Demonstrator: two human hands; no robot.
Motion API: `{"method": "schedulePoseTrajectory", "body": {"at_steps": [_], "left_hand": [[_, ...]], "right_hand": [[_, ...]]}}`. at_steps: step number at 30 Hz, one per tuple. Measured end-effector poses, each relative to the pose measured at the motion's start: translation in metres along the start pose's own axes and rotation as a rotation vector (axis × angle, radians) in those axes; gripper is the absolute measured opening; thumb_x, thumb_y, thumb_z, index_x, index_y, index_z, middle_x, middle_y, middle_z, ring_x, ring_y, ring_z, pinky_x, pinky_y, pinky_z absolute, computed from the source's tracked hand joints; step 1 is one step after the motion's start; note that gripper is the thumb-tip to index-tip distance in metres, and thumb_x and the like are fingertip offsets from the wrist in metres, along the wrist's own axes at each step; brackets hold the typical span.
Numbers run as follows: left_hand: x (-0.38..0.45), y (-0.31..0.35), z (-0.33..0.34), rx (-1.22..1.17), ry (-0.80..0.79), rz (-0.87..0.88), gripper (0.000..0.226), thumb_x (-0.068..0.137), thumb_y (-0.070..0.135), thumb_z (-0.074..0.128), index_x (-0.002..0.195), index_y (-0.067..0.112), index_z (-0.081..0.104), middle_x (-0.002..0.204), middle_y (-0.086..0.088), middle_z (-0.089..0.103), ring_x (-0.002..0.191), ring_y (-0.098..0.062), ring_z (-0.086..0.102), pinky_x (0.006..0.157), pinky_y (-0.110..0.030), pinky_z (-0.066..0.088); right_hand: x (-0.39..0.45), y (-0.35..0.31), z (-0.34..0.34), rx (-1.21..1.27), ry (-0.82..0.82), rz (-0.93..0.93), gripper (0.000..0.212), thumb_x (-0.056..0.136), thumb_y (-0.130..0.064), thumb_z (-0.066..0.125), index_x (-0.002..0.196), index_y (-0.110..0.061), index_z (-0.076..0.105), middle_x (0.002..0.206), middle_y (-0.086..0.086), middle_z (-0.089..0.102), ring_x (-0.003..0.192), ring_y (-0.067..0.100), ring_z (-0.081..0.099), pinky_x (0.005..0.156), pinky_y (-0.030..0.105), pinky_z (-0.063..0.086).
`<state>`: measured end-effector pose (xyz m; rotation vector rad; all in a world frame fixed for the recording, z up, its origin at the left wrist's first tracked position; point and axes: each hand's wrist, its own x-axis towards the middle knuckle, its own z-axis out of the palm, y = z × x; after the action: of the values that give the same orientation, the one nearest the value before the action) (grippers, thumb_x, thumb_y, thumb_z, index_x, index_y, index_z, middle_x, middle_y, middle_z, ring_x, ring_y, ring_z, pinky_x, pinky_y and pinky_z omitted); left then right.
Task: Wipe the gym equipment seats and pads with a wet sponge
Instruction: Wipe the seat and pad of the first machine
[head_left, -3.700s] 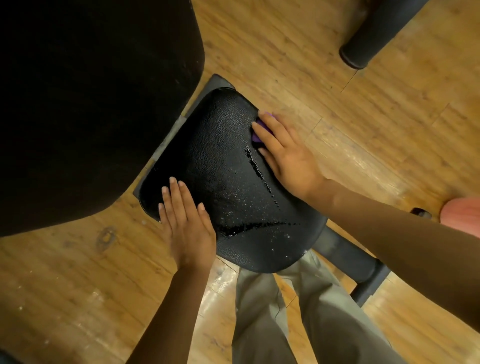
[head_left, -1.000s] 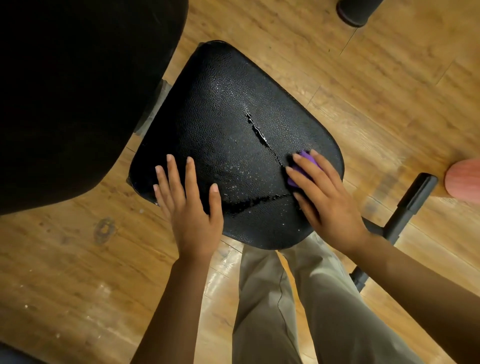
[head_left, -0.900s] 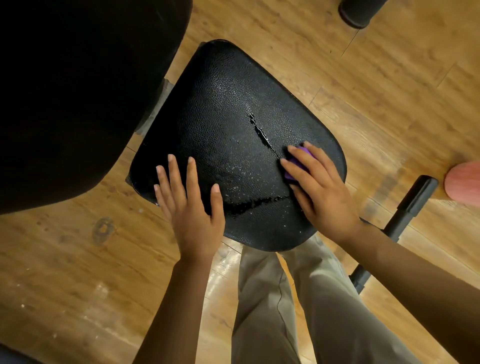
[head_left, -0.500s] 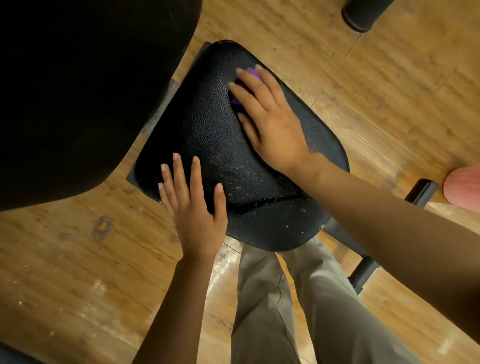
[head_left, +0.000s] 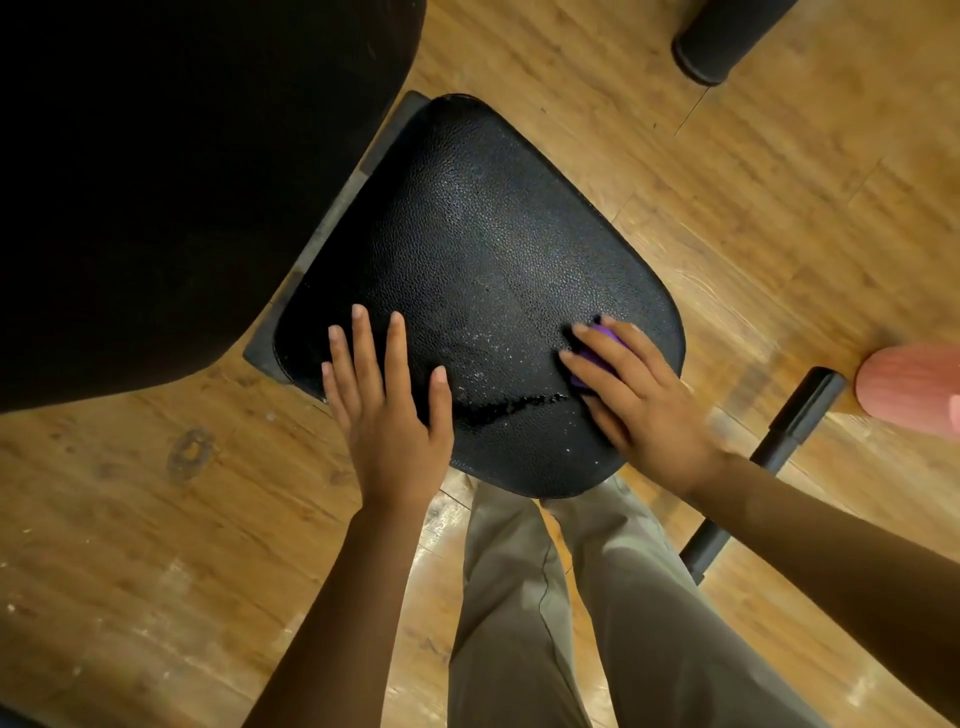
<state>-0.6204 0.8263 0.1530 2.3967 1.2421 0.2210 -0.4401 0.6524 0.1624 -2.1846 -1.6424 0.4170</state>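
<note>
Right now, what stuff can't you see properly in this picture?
- Sponge: head view, mostly hidden under the right hand; only a purple bit shows.
- Big dark pad: cut off by the top and left edges, too dark for detail.
- Pink thing: cut off by the right edge, can't tell what.
- Seat underside: hidden.

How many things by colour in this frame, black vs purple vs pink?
Black: 4, namely the seat, the big pad, the roller and the bar.
Purple: 1, the sponge, under the right hand; the left hand lies flat on the seat.
Pink: 1, the pink thing at the right edge.
Total: 6
</note>
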Motion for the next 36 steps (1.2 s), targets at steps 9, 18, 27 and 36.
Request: {"method": "schedulePoseTrajectory", "body": {"at_steps": [9, 18, 27, 36], "left_hand": [[-0.001, -0.004, -0.004, 0.001, -0.022, 0.012, 0.057, 0.101, 0.041, 0.043, 0.153, 0.017, 0.034, 0.164, -0.01, 0.018, 0.153, -0.031, 0.008, 0.123, -0.039, 0.0], [0.0, -0.01, -0.008, 0.025, -0.031, 0.034, 0.057, 0.101, 0.041, 0.044, 0.153, 0.017, 0.037, 0.164, -0.009, 0.02, 0.153, -0.029, 0.01, 0.122, -0.038, 0.003], [-0.001, -0.008, -0.008, 0.037, -0.022, 0.024, 0.056, 0.101, 0.038, 0.047, 0.152, 0.016, 0.039, 0.164, -0.01, 0.021, 0.152, -0.03, 0.013, 0.122, -0.04, 0.006], [-0.001, -0.009, -0.01, 0.037, -0.04, 0.03, 0.056, 0.102, 0.041, 0.042, 0.153, 0.018, 0.036, 0.165, -0.008, 0.018, 0.153, -0.027, 0.008, 0.122, -0.034, -0.002]], "right_hand": [[0.171, -0.018, 0.018, -0.008, 0.19, 0.034, 0.038, 0.098, -0.013, 0.052, 0.134, -0.004, 0.058, 0.145, 0.017, 0.05, 0.135, 0.043, 0.041, 0.114, 0.048, 0.034], [0.04, 0.0, 0.005, -0.008, 0.011, -0.13, 0.039, 0.104, -0.015, 0.046, 0.141, -0.003, 0.051, 0.151, 0.014, 0.042, 0.144, 0.039, 0.031, 0.114, 0.053, 0.032], [-0.025, 0.008, -0.006, -0.002, -0.131, -0.17, 0.04, 0.104, -0.021, 0.041, 0.144, -0.014, 0.043, 0.152, 0.009, 0.04, 0.143, 0.035, 0.034, 0.112, 0.056, 0.035], [0.145, -0.005, 0.01, 0.016, 0.004, -0.307, 0.036, 0.102, -0.019, 0.05, 0.134, -0.004, 0.058, 0.146, 0.019, 0.048, 0.136, 0.042, 0.041, 0.116, 0.053, 0.031]]}}
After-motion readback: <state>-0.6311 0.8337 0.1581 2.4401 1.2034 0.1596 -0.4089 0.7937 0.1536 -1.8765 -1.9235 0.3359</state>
